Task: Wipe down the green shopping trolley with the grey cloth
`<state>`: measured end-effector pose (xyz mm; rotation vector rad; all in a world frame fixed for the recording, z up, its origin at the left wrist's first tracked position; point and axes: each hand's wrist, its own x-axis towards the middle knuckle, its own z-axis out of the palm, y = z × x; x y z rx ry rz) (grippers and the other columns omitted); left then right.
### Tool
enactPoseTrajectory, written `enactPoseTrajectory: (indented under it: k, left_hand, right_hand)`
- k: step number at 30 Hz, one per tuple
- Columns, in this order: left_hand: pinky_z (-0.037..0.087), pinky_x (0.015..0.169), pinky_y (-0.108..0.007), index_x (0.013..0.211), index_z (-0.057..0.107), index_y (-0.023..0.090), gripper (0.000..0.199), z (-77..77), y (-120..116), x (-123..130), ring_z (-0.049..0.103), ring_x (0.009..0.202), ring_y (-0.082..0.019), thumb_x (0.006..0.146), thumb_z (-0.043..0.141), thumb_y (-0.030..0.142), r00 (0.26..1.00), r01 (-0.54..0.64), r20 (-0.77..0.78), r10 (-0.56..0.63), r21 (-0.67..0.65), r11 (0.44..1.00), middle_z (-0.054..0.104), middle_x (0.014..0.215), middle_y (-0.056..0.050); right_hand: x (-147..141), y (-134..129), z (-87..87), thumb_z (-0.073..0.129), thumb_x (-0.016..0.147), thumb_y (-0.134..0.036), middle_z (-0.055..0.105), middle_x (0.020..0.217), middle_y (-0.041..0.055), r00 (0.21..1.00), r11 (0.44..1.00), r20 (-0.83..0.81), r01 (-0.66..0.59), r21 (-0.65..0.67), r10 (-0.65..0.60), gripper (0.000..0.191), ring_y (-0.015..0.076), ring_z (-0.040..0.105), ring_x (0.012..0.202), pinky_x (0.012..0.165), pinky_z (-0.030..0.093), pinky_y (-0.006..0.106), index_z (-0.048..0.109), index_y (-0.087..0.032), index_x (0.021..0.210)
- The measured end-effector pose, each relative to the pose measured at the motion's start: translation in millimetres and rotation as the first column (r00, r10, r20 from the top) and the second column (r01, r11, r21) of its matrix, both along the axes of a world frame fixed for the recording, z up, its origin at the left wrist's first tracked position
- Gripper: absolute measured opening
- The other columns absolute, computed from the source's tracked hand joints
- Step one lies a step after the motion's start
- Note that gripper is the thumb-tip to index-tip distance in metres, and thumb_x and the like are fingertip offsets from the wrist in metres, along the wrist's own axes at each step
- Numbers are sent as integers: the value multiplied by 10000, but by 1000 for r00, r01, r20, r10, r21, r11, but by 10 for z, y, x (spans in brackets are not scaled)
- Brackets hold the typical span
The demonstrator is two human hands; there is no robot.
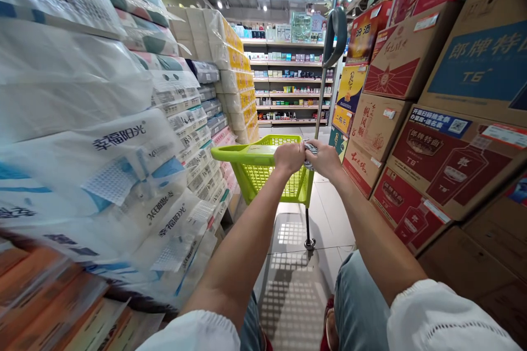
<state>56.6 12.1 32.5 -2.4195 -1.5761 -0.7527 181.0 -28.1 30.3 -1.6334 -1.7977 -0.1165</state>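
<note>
A lime-green shopping basket cart (257, 173) with perforated walls stands ahead of me on the tiled floor, a caster showing below it. My left hand (290, 158) is closed over the near right part of its green rim. Just beside it, my right hand (325, 160) is wrapped round a small striped grey-and-white thing (311, 153), which may be a cloth or a wrapped grip. The two hands nearly touch. A thin metal pole (322, 98) rises behind the right hand, with a dark grey loop (335, 37) near its top.
Stacked plastic-wrapped paper packs (173, 82) line the left side closely. Piled cardboard cartons (436, 153) line the right. Shelves of small products (288, 78) stand across the far end under a lit sign. The tiled aisle floor (325, 203) runs between the stacks.
</note>
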Motion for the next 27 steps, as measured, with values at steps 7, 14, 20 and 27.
enactPoseTrajectory:
  k: [7,14,20,27]
  left_hand:
    - [413,711,-322,744,689,141,665,-107,-140,-90,607,687,-185,975,128,413,995,49,-95,-34,164,985,682,764,-109]
    - [383,643,-303,666,693,156,585,-102,-234,-155,578,627,-173,945,232,384,997,30,-71,-17,186,982,665,684,-86]
    - [330,584,-290,641,690,170,523,-110,-174,-218,553,588,-161,914,281,349,997,24,-82,-8,198,980,663,662,-70]
    - [233,530,-286,595,663,169,524,-178,2,-300,487,526,-147,901,295,381,998,47,-58,-34,232,972,618,593,-58]
  right_hand:
    - [317,89,-1,524,799,-387,705,1036,-14,996,996,-15,-88,30,89,356,169,626,925,794,451,249,658,-323,1123]
    - [662,214,-321,532,773,-339,712,1004,12,952,994,-302,-78,-74,52,383,155,639,886,770,476,251,663,-228,1115]
    - [397,-66,-449,480,806,-311,672,1134,18,919,961,-348,-93,262,184,352,162,600,1029,919,445,291,637,-219,1107]
    - [370,100,-294,540,783,-269,691,1049,18,939,917,-71,-311,250,338,296,195,601,988,917,437,329,689,-250,1038]
